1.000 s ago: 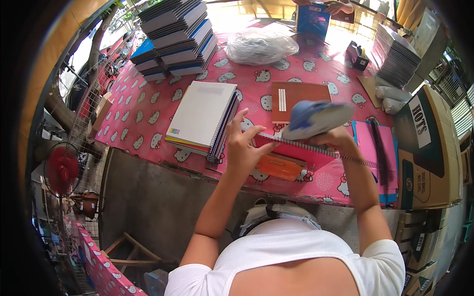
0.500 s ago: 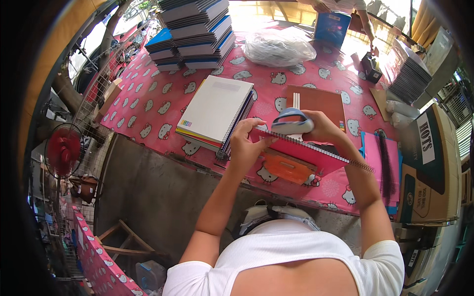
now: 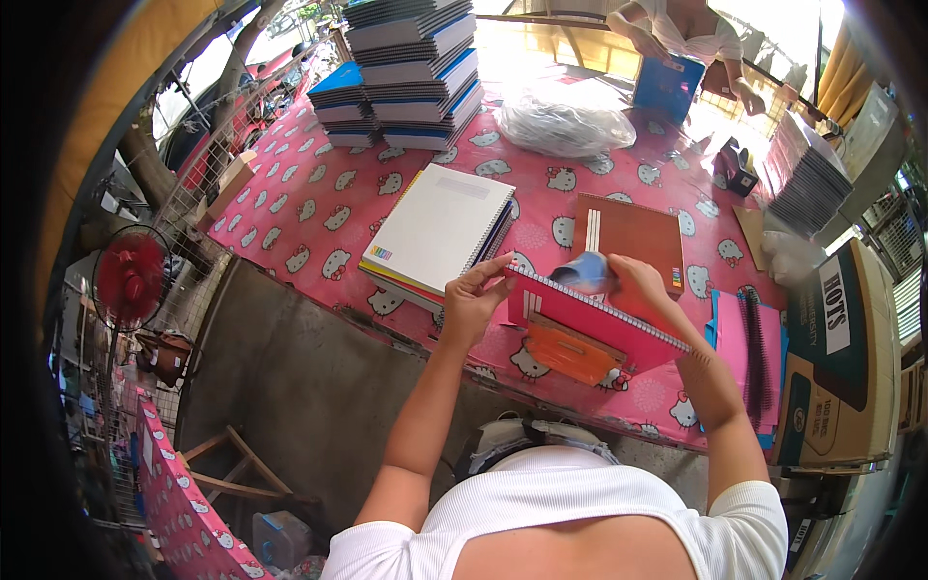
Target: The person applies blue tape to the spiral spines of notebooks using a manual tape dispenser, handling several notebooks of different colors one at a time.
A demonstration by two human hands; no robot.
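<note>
Above the pink-clothed table (image 3: 290, 208), the left hand (image 3: 472, 307) pinched the near-left corner of a pink spiral notebook (image 3: 592, 324), its grip closed on it. The right hand (image 3: 633, 285) closed its grip around a blue roll (image 3: 583, 272) at the notebook's wire spine, beside a stack of white-covered notebooks (image 3: 440, 232).

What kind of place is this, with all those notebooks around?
Probably a small open-air notebook-binding workshop or stall. Tall stacks of spiral-bound notebooks stand on the pink cartoon-print tablecloth, loose black spiral binding coils lie alongside, and another person works at the far side.
</note>
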